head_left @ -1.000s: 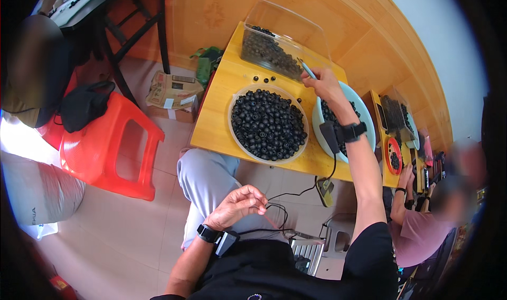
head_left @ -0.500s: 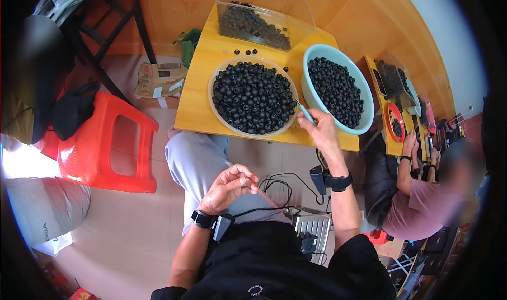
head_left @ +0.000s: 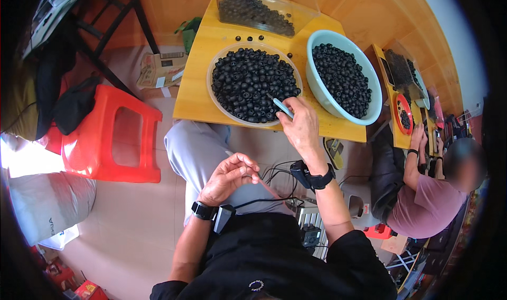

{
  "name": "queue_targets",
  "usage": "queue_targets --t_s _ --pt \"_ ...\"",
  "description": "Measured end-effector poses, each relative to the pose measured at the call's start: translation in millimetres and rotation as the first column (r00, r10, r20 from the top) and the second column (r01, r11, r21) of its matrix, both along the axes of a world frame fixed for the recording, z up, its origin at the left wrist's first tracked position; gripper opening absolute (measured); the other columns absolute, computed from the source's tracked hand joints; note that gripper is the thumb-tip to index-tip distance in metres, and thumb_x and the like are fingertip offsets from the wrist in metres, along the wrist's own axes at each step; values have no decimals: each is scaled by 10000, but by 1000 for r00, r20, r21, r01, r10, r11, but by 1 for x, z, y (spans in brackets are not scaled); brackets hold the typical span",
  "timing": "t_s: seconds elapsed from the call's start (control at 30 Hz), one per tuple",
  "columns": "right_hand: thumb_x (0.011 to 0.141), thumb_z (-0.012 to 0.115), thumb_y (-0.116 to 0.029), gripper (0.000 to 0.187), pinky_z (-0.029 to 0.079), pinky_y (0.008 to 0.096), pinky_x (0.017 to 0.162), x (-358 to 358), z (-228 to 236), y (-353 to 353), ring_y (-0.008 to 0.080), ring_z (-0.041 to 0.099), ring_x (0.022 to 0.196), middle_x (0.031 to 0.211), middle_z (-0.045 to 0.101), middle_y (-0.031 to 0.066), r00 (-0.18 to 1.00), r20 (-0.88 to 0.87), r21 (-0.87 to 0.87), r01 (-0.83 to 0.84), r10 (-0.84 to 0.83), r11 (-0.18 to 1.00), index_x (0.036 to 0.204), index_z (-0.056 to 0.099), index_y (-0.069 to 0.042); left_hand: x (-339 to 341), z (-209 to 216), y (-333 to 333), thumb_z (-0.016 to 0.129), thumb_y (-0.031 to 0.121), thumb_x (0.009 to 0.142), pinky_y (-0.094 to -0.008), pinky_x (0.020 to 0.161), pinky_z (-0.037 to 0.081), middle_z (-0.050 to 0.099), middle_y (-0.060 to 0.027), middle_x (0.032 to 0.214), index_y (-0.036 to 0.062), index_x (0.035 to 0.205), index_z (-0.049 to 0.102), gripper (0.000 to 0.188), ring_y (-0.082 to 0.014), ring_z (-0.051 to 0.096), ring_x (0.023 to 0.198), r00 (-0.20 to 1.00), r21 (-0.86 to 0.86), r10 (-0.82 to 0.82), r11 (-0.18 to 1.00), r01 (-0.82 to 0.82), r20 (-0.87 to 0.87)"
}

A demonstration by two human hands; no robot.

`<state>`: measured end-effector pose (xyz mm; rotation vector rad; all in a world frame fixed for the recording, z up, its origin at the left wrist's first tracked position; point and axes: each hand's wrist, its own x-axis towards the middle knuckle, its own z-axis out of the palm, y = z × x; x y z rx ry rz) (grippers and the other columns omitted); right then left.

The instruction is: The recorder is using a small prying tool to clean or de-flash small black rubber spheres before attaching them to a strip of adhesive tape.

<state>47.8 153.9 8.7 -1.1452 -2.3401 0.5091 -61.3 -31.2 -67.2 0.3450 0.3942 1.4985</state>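
Observation:
My right hand holds a thin light-blue needle-like tool whose tip rests among black beads in a round clear bowl on a small yellow table. My left hand hovers over my lap, fingers pinched on a thin string that I can barely make out. A light-blue basin of black beads stands right of the bowl. A clear box of beads sits at the table's far edge, with a few loose beads before it.
A red plastic stool stands to my left, with flat cardboard and a dark metal frame beyond. Another person sits at the right by a second yellow table. A grey sack lies at the lower left.
My right hand came back from the far clear box to the near edge of the clear bowl, tool still in it. My left hand stayed over my lap.

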Motion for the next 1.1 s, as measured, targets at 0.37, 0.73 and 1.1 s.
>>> queue_targets --t_s 0.37,0.73,1.1 --pt "789 666 -69 166 449 212 613 23 21 -23 64 550 715 877 621 22 914 -384 -541 -110 -129 834 940 644 -5 1 2 4 535 127 923 -343 815 481 596 -123 1016 45 1026 539 132 -207 600 868 999 -56 41 998 -41 1" --pt "790 621 52 192 507 259 656 21 0 -84 166 631 760 910 609 97 878 -415 -364 -400 239 841 979 621 20 0 -2 18 576 146 912 -264 772 509 608 -44 986 32 1121 545 240 -131 602 856 992 -131 -8 991 24 123" --pt "753 674 15 222 468 264 679 24 0 -88 167 590 810 936 589 81 869 -408 -319 -424 281 848 970 649 -25 -1 -8 12 625 14 836 -279 770 467 611 -34 959 43 1041 590 210 -139 574 831 972 -25 4 1000 2 234"
